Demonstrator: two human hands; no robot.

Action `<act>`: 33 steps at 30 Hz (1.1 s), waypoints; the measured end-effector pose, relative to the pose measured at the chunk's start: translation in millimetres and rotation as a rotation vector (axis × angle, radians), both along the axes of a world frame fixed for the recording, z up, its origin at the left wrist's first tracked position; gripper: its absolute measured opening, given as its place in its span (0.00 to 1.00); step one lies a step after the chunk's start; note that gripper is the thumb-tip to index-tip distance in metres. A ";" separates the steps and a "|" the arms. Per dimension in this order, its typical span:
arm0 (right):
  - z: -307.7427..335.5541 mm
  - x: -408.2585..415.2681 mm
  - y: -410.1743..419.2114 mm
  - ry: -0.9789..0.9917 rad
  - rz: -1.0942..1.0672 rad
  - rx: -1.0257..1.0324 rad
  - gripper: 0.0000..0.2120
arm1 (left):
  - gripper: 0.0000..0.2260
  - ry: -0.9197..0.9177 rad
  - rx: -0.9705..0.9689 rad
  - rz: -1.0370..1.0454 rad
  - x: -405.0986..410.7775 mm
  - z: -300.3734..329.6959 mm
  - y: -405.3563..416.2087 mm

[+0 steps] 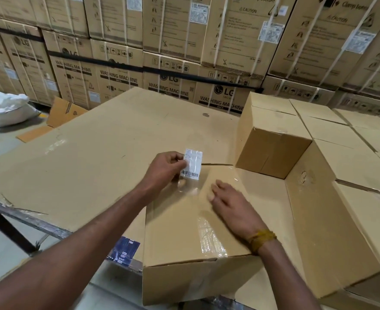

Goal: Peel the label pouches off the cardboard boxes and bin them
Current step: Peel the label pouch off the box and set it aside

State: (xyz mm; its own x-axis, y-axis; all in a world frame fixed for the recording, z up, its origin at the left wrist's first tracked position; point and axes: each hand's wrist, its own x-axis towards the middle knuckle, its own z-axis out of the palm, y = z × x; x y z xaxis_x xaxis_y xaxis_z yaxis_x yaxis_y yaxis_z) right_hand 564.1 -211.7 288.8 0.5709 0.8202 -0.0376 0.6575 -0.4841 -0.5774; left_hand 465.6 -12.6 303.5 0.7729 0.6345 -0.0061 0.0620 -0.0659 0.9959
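Clear plastic pouch: a label pouch (192, 164) with a white printed slip and a barcode inside; its upper part stands lifted off the box top, and its clear lower end seems to reach down to the cardboard between the two hands.
Left hand: the left hand (165, 167) holds the pouch at its left edge, the fingers curled and the thumb pinching the plastic; this grip is closed on the pouch.
Right hand: the right hand (231, 205) lies flat on the box top just beside the pouch, fingers straight and a little spread, holding nothing; a yellow thread band (261, 239) is around the wrist.
Box under the hands: a brown cardboard box (184, 231), closed, with shiny clear tape (210, 238) over the top near the front edge.
Bench: the box stands on a bench (83, 164) that is covered with a big flat sheet of cardboard; a dark metal frame shows at the left edge.
Neighbour boxes: one smaller cardboard box (271, 142) stands behind and to the right, and more closed boxes (345, 153) stand in rows on the right side.
Blue item: a piece of blue printed packaging (125, 248) shows at the bench edge, just left of the near box.
Background: a wall of stacked cartons (139, 52) printed "LG" and "WASHING MACHINE", with white straps.
Floor: a white sack (7, 110) and a loose piece of cardboard (59, 117) lie on the floor on the left.
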 end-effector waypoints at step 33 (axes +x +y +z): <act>5.2 -16.2 -3.2 -0.204 0.174 -0.396 0.35 | 0.14 0.086 0.264 0.042 8.3 -15.9 0.1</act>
State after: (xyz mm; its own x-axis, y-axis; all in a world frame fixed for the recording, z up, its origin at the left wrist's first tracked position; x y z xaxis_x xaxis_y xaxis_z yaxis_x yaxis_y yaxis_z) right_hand 547.8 -214.9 294.0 0.4546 0.8494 -0.2681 0.8291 -0.5135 -0.2211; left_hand 473.9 -12.6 287.5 0.7497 0.6543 0.0992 0.1541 -0.3184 0.9353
